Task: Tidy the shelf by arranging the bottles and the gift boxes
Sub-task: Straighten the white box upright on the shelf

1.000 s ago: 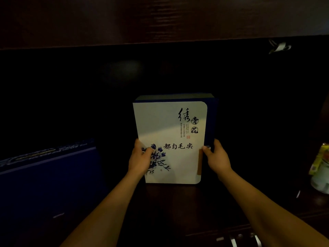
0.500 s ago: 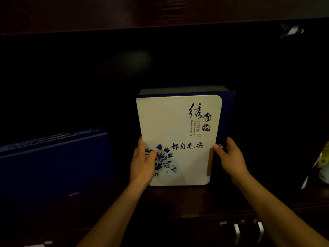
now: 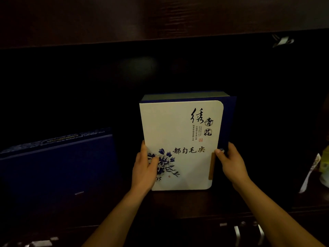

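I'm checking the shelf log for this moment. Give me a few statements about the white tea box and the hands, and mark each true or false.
1. Both hands hold the white gift box, left hand and right hand on opposite side edges. True.
2. The box lies flat on the shelf. False: it stands upright, printed face toward the camera.
3. A dark blue box sits to the left of the white one, apart from it. True.
4. The flower print is in the upper right of the box face. False: it is at the lower left, beside the left thumb.
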